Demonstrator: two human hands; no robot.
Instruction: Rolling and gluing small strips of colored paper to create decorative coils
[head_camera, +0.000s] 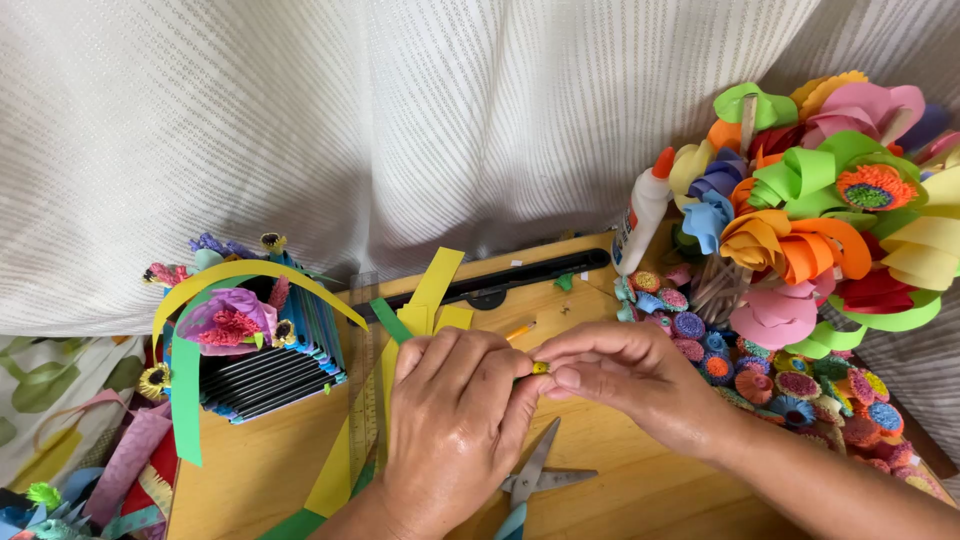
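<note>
My left hand (452, 425) and my right hand (622, 378) meet over a wooden board (250, 465). Between their fingertips they pinch a small yellow rolled paper coil (540, 368). Both hands are closed around it. Yellow paper strips (432, 290) and a green strip (390, 320) lie on the board just behind my left hand. A pair of scissors (535, 475) rests on the board under my wrists, blades pointing away from me.
A white glue bottle with an orange cap (643, 208) stands at the right. A big bunch of colourful paper flowers (810, 230) fills the right side, small quilled flowers (790, 385) below it. A paper basket (255, 340) sits left. White curtain (400, 120) behind.
</note>
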